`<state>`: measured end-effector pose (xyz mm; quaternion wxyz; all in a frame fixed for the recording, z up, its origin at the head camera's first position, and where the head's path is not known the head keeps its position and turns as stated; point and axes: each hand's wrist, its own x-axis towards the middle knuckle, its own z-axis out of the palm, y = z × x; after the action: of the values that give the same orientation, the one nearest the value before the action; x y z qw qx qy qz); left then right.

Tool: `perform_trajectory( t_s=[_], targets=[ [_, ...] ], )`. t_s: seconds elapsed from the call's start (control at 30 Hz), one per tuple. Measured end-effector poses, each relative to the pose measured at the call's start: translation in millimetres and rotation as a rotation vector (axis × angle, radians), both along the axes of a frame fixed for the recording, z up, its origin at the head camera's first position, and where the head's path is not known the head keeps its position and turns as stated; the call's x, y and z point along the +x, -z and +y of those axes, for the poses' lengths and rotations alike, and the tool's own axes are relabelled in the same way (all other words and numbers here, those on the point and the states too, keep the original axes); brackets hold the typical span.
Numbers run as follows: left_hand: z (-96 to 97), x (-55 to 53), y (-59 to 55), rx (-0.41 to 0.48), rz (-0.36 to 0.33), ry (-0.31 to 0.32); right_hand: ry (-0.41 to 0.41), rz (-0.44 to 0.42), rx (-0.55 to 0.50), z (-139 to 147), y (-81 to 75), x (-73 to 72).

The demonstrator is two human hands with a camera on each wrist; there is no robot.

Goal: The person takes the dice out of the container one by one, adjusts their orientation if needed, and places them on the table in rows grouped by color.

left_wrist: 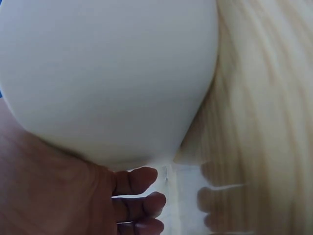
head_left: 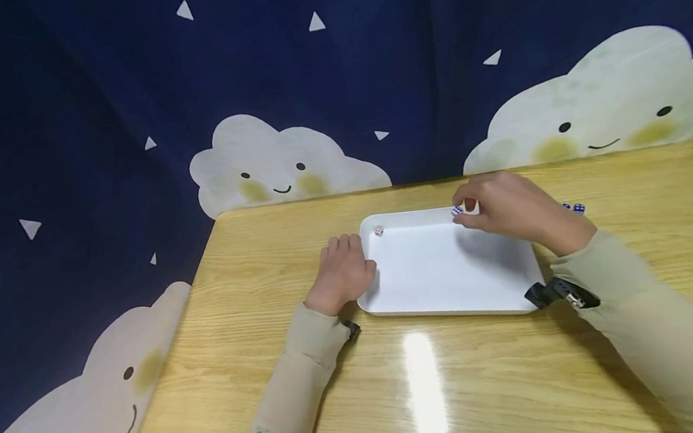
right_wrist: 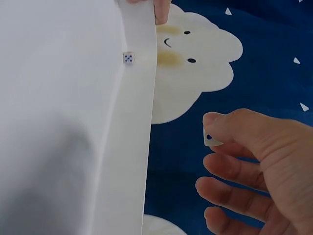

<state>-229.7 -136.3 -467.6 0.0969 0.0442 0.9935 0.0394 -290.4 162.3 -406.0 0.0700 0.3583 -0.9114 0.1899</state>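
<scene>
My right hand point(head_left: 502, 206) is over the far rim of a white rectangular tray point(head_left: 447, 273). Thumb and forefinger pinch a small white die with blue dots point(head_left: 457, 211), which also shows in the right wrist view as a white die point(right_wrist: 211, 138) by the thumb tip; the other fingers are loosely bent. Inside the tray, in its far left corner, lies another white die point(head_left: 379, 230). My left hand point(head_left: 343, 271) grips the tray's left side, thumb at the rim and fingers along the outside. The left wrist view shows its bent fingers point(left_wrist: 142, 213) close against the tray wall.
Two blue dice point(head_left: 579, 209) sit on the wooden table point(head_left: 261, 346), right of the tray and partly behind my right wrist. A dark blue curtain with cloud faces point(head_left: 289, 160) hangs along the table's far and left edges. Black straps point(head_left: 562, 293) circle my wrists.
</scene>
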Motion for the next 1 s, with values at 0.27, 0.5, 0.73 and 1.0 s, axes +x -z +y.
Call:
perform_trajectory(
  t_s=[0.27,0.5,0.73,1.0],
  targets=[
    [-1.1,-0.4,0.0,0.011,0.0,-0.01,0.063,-0.024,-0.009,20,6.0,2.0],
    [-0.6,-0.9,1.0,0.017,0.004,-0.014,0.106,-0.009,-0.035,39,11.7,3.6],
    [0.8,-1.1,-0.1,0.016,-0.002,-0.014,0.151,-0.011,-0.042,58,17.5,4.1],
    [1.0,-0.9,0.0,0.017,-0.01,-0.023,0.185,-0.037,-0.051,71,23.8,5.1]
  ],
)
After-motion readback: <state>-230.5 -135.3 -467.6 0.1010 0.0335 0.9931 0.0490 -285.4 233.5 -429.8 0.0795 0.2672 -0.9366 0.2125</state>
